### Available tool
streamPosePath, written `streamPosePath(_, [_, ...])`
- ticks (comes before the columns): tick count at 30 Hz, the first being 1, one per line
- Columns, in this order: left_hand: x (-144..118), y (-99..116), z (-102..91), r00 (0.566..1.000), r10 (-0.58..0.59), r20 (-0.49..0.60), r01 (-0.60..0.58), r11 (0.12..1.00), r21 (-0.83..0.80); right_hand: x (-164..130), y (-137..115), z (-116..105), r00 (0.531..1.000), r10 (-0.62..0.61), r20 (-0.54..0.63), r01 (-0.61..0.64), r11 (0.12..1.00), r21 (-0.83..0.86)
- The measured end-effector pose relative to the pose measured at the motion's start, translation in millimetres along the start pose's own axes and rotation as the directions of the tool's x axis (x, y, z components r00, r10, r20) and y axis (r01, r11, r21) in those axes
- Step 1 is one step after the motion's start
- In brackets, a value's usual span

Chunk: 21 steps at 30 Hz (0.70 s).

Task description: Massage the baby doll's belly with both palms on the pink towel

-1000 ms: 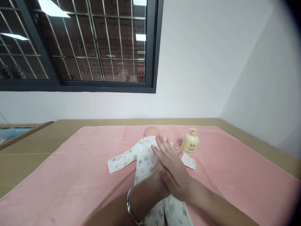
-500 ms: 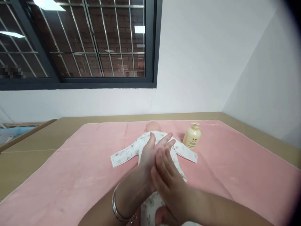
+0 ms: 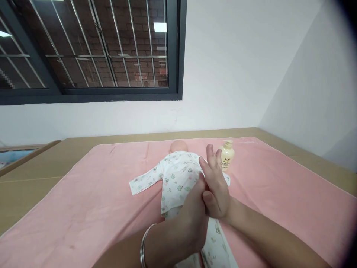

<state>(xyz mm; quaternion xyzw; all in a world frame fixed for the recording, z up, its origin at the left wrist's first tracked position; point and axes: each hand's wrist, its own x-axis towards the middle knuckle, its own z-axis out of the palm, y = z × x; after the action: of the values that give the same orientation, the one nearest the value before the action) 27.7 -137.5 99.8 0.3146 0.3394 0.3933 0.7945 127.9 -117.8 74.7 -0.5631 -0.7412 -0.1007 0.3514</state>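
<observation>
A baby doll (image 3: 178, 175) in a white printed top and trousers lies on a pink sheet (image 3: 92, 208), its bald head away from me. Above its body my two hands press together. My left hand (image 3: 193, 216), with a silver bangle (image 3: 143, 245) on the wrist, curls against the palm side of my right hand; its fingers are largely hidden. My right hand (image 3: 216, 182) points upward with its fingers stretched and apart, and its thumb lies over the left hand. A pale yellow pump bottle (image 3: 227, 154) stands just beyond the right fingertips, partly covered by them.
The pink sheet covers most of a tan padded surface (image 3: 36, 173) with a raised edge along the back. White walls (image 3: 223, 74) rise behind and to the right. A barred, dark-framed window (image 3: 111, 95) is at upper left. Something blue (image 3: 16, 155) lies beyond the left edge.
My hands have turned against each other: the left has curled in, and the right has risen with fingers spread upward. They shifted slightly right, uncovering the doll's top. The view tilted slightly.
</observation>
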Motion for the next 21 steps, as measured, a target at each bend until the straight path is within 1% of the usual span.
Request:
streamPosePath(2, [4, 15, -2.9, 0.998, 0.009, 0.067, -0.009, 1.000, -0.001, 8, 10, 12, 0.999, 0.012, -0.036, -0.012, 1.000, -0.023])
streamPosePath(3, [10, 22, -5.8, 0.995, 0.040, 0.089, -0.039, 0.999, -0.004, 12, 15, 19, 0.998, 0.007, -0.061, -0.008, 1.000, -0.008])
streamPosePath(4, [19, 28, -10.1, 0.991, 0.096, 0.097, -0.095, 0.995, -0.007, 15, 19, 27, 0.997, 0.006, -0.081, -0.004, 1.000, 0.029])
streamPosePath(5, [29, 33, -15.8, 0.980, 0.186, 0.069, -0.186, 0.982, 0.001, 18, 22, 35, 0.996, 0.012, -0.088, -0.004, 0.996, 0.088])
streamPosePath(6, [42, 37, -22.9, 0.958, 0.287, 0.024, -0.288, 0.957, 0.039, 20, 24, 43, 0.997, 0.019, -0.079, -0.007, 0.987, 0.160])
streamPosePath(7, [56, 39, -31.1, 0.919, 0.394, 0.005, -0.392, 0.913, 0.111, 21, 25, 51, 0.998, 0.024, -0.058, -0.010, 0.972, 0.233])
streamPosePath(8, [70, 40, -40.1, 0.872, 0.489, -0.019, -0.476, 0.858, 0.193, 22, 24, 59, 1.000, 0.018, -0.026, -0.010, 0.955, 0.296])
streamPosePath(9, [84, 39, -49.4, 0.833, 0.548, -0.067, -0.515, 0.815, 0.268, 22, 23, 66, 1.000, -0.001, 0.010, -0.003, 0.940, 0.342])
streamPosePath(10, [96, 37, -58.6, 0.809, 0.579, -0.101, -0.521, 0.786, 0.333, 22, 22, 73, 0.999, -0.032, 0.042, 0.014, 0.930, 0.368])
streamPosePath(11, [107, 34, -67.1, 0.792, 0.602, -0.104, -0.527, 0.759, 0.382, 22, 23, 78, 0.995, -0.071, 0.067, 0.041, 0.925, 0.379])
streamPosePath(13, [121, 26, -80.9, 0.754, 0.653, -0.076, -0.558, 0.697, 0.451, 25, 28, 86, 0.984, -0.148, 0.102, 0.100, 0.922, 0.375])
streamPosePath(15, [126, 17, -89.6, 0.708, 0.704, -0.055, -0.583, 0.626, 0.518, 31, 41, 90, 0.977, -0.167, 0.130, 0.111, 0.926, 0.361])
streamPosePath(16, [127, 13, -92.2, 0.684, 0.728, -0.048, -0.592, 0.592, 0.548, 34, 48, 90, 0.978, -0.150, 0.148, 0.090, 0.933, 0.349])
streamPosePath(18, [126, 7, -94.9, 0.648, 0.761, -0.030, -0.607, 0.539, 0.585, 40, 61, 91, 0.980, -0.062, 0.191, 0.003, 0.956, 0.295])
streamPosePath(19, [126, 5, -95.6, 0.639, 0.769, -0.020, -0.613, 0.524, 0.590, 41, 65, 92, 0.977, 0.003, 0.212, -0.055, 0.969, 0.240])
streamPosePath(21, [126, 2, -97.0, 0.635, 0.773, -0.018, -0.616, 0.519, 0.592, 41, 64, 93, 0.960, 0.134, 0.245, -0.159, 0.984, 0.085])
